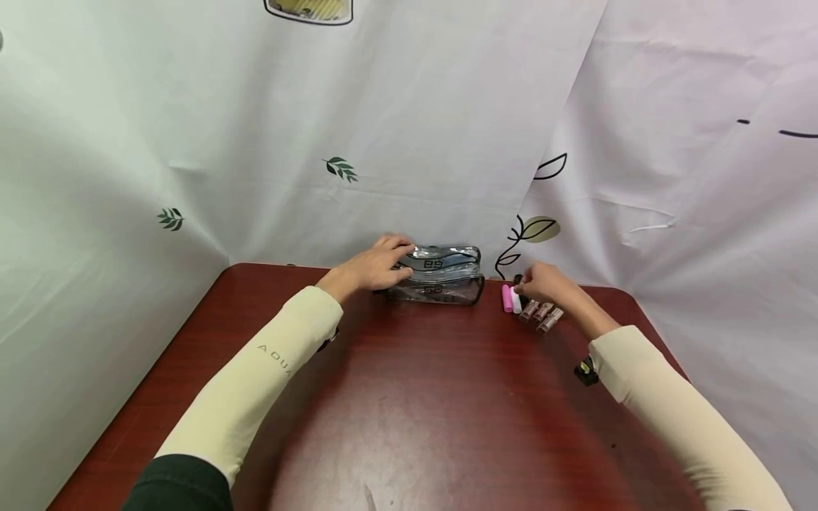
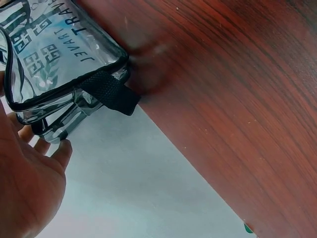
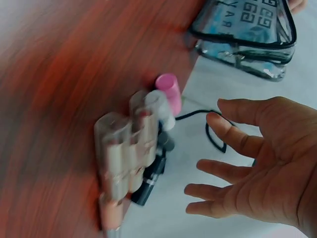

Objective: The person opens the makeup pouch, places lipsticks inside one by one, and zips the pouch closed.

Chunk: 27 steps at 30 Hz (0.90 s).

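Note:
A clear plastic pouch (image 1: pixel 434 289) with black piping and printed lettering stands against the back of the table. My left hand (image 1: pixel 377 266) grips its left end; in the left wrist view, the fingers (image 2: pixel 62 152) wrap behind the pouch (image 2: pixel 59 54). Over the small cosmetics at the right, my right hand (image 1: pixel 548 282) hovers with its fingers (image 3: pixel 225 171) spread and nothing held. Beneath and beside it are a pink tube (image 3: pixel 169 91), a white tube (image 3: pixel 159 106), a dark tube (image 3: pixel 148 181) and several clear tubes with pinkish-brown contents (image 3: pixel 116 153).
The reddish-brown wooden table (image 1: pixel 409 397) meets a white printed cloth (image 1: pixel 409 142) at its back edge. A black strap (image 2: pixel 111 91) sticks out from the pouch's end.

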Each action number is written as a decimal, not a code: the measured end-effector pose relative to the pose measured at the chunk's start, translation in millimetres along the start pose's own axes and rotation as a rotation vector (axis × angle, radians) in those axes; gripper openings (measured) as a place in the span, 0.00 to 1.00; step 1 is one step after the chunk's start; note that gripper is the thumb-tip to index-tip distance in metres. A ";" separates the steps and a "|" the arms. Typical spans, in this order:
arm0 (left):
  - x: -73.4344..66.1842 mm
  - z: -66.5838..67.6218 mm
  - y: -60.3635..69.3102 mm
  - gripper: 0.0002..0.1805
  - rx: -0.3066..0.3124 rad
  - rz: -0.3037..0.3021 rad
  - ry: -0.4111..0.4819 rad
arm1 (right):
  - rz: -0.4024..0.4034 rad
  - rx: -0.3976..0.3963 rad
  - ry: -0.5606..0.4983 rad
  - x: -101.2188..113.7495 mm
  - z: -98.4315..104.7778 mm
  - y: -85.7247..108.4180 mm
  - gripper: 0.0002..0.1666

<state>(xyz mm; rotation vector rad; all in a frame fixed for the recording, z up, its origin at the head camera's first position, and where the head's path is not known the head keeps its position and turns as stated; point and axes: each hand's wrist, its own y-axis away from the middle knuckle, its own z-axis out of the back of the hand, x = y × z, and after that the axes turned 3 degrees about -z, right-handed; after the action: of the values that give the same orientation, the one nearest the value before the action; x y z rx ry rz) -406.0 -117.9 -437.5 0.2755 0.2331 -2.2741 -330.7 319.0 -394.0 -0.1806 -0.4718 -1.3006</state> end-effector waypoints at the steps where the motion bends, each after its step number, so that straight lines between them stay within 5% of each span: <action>1: -0.2 -0.1 -0.6 0.44 0.005 0.002 -0.002 | -0.003 -0.014 0.005 0.7 2.0 6.5 0.23; 3: -0.2 -0.5 -1.5 0.45 0.014 0.008 0.000 | -0.081 -0.023 0.063 26.9 14.6 31.5 0.16; 7: -1.8 0.2 -1.0 0.44 0.026 0.019 0.005 | -0.098 -0.025 0.073 13.2 23.8 46.0 0.15; 11: -3.2 1.2 0.5 0.43 0.023 0.017 0.008 | -0.074 -0.018 0.094 -23.8 29.8 42.8 0.11; 15: -1.1 0.0 -0.7 0.43 0.019 0.016 0.017 | -0.072 -0.089 0.260 -81.8 23.7 22.3 0.10; 18: 1.8 -1.9 -2.8 0.44 0.020 0.015 0.024 | -0.111 -0.143 0.345 -104.9 19.9 18.1 0.25; 20: 3.1 -2.5 -3.2 0.44 0.018 0.010 0.023 | -0.115 -0.159 0.361 -105.7 19.5 23.0 0.33; 25: 3.6 -2.2 -3.1 0.44 0.018 0.010 0.027 | -0.071 -0.163 0.384 -83.5 23.3 47.0 0.17; 27: 1.4 -1.1 -2.6 0.44 0.022 0.013 0.028 | -0.064 -0.153 0.405 -77.8 24.5 54.0 0.20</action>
<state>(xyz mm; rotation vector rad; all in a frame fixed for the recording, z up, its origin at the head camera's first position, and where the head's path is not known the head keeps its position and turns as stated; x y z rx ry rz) -408.7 -117.0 -438.8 0.3195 0.2207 -2.2623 -299.5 411.6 -398.6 -0.0260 -0.0331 -1.3949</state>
